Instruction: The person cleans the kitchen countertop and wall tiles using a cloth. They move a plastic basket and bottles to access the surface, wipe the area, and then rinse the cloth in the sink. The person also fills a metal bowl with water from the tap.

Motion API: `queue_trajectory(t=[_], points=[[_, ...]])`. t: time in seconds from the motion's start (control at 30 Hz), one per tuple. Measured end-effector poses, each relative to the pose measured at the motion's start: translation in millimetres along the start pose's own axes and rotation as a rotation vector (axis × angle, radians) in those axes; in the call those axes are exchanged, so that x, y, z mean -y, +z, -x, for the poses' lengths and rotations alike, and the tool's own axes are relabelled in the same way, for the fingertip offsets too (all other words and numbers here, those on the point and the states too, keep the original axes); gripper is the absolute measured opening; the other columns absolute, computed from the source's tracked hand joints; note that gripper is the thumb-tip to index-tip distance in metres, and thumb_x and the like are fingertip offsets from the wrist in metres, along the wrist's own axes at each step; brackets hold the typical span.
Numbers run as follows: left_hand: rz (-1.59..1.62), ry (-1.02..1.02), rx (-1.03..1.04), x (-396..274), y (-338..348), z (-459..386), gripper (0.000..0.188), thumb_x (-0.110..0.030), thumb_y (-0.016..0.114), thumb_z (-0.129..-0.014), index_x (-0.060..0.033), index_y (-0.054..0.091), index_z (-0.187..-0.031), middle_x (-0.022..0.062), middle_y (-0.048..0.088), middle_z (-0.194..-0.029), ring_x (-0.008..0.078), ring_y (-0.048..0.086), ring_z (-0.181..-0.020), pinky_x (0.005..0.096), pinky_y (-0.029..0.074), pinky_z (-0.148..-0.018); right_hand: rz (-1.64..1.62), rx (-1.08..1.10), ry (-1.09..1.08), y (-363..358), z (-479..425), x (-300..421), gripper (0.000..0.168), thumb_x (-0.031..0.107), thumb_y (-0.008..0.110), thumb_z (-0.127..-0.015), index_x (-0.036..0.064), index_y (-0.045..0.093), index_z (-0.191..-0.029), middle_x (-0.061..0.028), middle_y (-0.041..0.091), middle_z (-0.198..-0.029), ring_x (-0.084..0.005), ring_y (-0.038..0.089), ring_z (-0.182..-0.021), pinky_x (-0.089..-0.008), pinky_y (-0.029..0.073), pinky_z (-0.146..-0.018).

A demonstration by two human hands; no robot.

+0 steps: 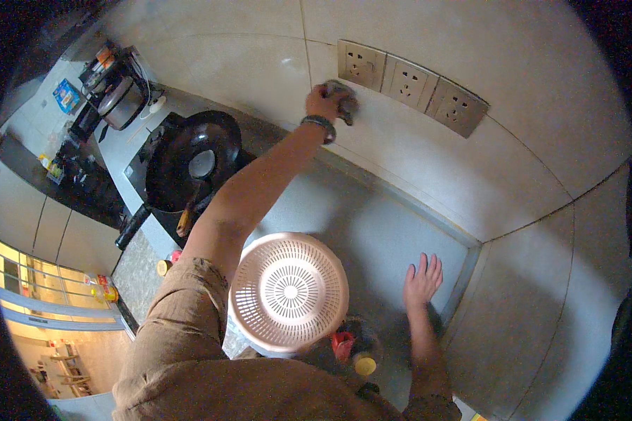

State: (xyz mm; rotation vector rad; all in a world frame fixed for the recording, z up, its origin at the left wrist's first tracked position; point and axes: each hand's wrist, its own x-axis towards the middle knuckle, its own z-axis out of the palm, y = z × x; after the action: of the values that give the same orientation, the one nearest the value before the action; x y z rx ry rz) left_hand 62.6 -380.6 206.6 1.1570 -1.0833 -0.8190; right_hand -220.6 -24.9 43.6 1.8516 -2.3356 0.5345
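My left hand [322, 105] reaches far forward and presses a crumpled dark cloth [347, 102] against the beige tiled wall [274, 68], just left of a row of metal wall sockets [408, 87]. A dark band circles that wrist. My right hand [424, 279] holds nothing; its fingers are spread over the grey countertop [374, 231] near the right corner. Whether its palm rests on the surface I cannot tell. Between my arms sits a pale pink plastic colander [290, 292] with nothing in it.
Under my left arm, a black wok [163, 173] with a ladle [201, 164] in it stands on the stove. Farther left is a metal cooker [121, 102]. Close to my body are a red item [342, 344] and a jar with a yellow lid [365, 364]. A side wall [526, 273] bounds the right.
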Motion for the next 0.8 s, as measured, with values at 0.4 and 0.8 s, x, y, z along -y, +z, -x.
queue_trajectory(t=[0.4,0.8], points=[[-0.04,-0.004,0.148,-44,33,31,0.035,-0.015,0.071,-0.068,0.0036,0.054,-0.093,0.0112,0.059,-0.078,0.0201,0.061,-0.065,0.0307,0.053,-0.05,0.014,-0.042,0.016,-8,-1,-8,0.043,0.026,0.055,-0.077,0.01,0.047,-0.116,-0.0143,0.039,-0.126,-0.0311,0.032,-0.119,-0.0455,0.024,-0.099],[-0.332,0.203,0.179,-54,83,98,0.033,-0.017,0.067,-0.07,0.0002,0.055,-0.094,0.0131,0.062,-0.087,0.0238,0.06,-0.078,0.0329,0.047,-0.068,0.019,-0.037,0.037,-6,-1,-7,0.043,0.026,0.056,-0.076,0.011,0.048,-0.115,-0.0136,0.041,-0.125,-0.0305,0.033,-0.119,-0.0455,0.025,-0.098]])
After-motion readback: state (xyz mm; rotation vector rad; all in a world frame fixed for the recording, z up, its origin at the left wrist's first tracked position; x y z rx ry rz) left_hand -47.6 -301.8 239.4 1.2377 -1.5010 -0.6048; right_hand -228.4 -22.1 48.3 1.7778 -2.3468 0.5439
